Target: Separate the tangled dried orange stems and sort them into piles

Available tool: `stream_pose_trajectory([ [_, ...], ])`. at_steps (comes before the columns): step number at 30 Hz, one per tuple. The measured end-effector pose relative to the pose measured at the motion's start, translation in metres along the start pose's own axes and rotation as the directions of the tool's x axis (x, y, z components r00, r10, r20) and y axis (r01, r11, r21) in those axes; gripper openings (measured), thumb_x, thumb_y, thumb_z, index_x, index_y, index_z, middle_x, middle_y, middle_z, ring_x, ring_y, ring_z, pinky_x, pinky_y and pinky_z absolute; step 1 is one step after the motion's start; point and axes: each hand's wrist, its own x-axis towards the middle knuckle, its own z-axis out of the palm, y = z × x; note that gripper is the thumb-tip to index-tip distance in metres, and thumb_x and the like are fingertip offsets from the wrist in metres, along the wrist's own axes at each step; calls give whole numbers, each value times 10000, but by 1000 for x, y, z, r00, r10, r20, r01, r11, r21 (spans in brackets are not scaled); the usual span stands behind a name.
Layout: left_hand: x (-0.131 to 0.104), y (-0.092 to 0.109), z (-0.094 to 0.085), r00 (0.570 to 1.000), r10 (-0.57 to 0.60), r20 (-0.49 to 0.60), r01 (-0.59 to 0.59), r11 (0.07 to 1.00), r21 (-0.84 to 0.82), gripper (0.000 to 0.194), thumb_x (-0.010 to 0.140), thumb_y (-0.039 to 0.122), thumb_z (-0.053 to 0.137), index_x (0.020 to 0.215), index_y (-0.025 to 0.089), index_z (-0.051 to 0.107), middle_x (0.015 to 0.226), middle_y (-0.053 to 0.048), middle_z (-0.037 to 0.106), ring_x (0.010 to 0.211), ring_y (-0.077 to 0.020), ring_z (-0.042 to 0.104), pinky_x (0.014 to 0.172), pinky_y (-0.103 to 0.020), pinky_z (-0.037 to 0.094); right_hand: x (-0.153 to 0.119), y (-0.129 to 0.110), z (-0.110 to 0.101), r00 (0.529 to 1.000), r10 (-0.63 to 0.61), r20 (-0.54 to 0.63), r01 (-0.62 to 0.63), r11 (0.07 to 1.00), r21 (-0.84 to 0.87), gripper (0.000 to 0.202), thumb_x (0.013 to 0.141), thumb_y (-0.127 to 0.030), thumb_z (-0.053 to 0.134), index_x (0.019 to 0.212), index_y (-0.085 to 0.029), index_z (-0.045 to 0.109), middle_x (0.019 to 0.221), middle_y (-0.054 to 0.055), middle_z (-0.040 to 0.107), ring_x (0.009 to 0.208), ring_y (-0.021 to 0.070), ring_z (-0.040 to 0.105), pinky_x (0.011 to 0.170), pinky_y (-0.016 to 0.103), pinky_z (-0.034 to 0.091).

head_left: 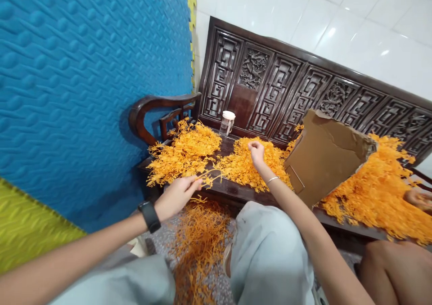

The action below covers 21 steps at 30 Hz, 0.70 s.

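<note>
My left hand [178,195], wearing a black wristband, pinches a thin branched orange sprig [209,176], which looks like plastic. The sprig points to the right over the dark wooden bench [232,189]. Behind that hand spreads the left heap of orange pieces [189,152]. My right hand [257,153], with a thin bangle at its wrist, is above the middle heap of orange pieces [266,172]. Its fingers are curled together, and whatever they hold, if anything, is too small to make out.
A lidded clear cup [227,124] stands against the carved backrest [253,71]. A cardboard piece [329,154] leans between the middle heap and a larger right heap [381,192]. Another person's hand [419,200] touches that heap. Orange strands [199,237] cover the floor between my legs.
</note>
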Motion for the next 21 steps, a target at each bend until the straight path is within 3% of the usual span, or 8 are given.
stream_pose_trajectory([
  [6,6,-9,1,996,-62,63,70,989,-134,384,746,502,369,639,170,529,447,66,300,436,-105,308,443,-229,230,-17,27,12,968,-139,211,203,925,-321,155,756,-161,479,841,-147,607,845,64,630,794,160,549,750,261,365],
  [12,6,-7,2,987,-117,107,145,939,-313,376,729,520,390,697,167,517,397,91,273,373,-85,268,380,-206,214,-29,39,25,894,-190,406,381,799,-465,192,730,-62,459,770,-143,628,829,98,621,855,192,535,851,321,286],
  [16,6,-6,-2,987,-136,86,158,920,-358,343,704,511,433,655,179,503,376,83,319,363,-86,291,370,-201,250,-31,43,22,883,-200,424,407,775,-483,249,738,-50,443,869,-146,633,913,114,600,884,202,523,863,342,279],
  [21,7,-12,-3,988,-134,72,151,924,-351,357,713,507,419,680,167,520,368,84,319,362,-85,292,386,-206,256,-35,39,17,905,-227,360,376,823,-426,281,771,-91,450,1013,-164,573,1025,101,561,956,196,495,890,344,280],
])
